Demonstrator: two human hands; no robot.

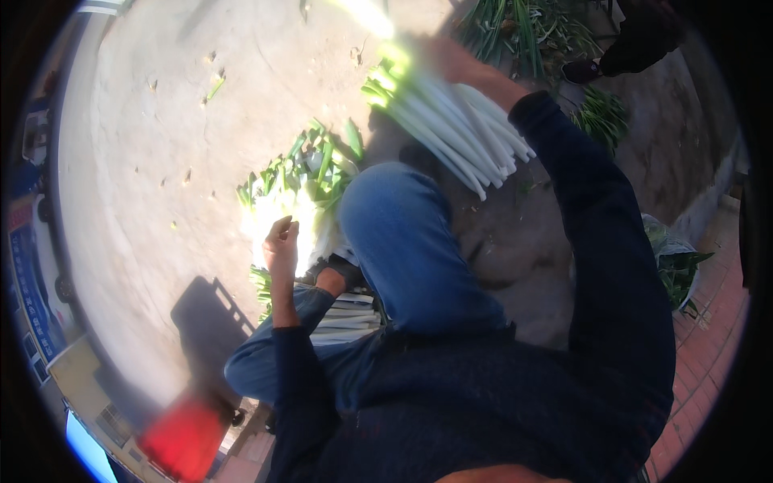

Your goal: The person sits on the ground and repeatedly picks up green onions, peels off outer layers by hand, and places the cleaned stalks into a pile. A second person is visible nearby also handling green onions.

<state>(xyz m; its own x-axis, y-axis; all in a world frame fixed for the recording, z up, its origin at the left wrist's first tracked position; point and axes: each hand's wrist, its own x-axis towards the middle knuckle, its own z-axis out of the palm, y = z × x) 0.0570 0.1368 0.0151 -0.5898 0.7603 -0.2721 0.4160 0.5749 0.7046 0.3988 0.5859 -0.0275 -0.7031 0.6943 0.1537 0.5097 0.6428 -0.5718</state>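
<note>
My right hand (438, 59), blurred, is at the upper end of a pile of long white-stalked green onions (459, 133). Whether its fingers grip a stalk cannot be made out. Pale green cut ends point up and left; the white ends fan toward the lower right. Just above lies a glaring pale streak (365, 17), too overexposed to name surely. In front of a sunlit heap of green onions (314, 175), my left hand (282, 244) has curled fingers, the thumb close to them. Glare behind it hides whether anything thin is held.
More white onion stalks (345, 320) lie between my legs. Long green leaves (513, 30) are heaped at the top, near another person's shoe (581, 71). A smaller green bunch (601, 118) and a plastic bag of greens (676, 265) lie to the right. Onion scraps (215, 86) dot the concrete.
</note>
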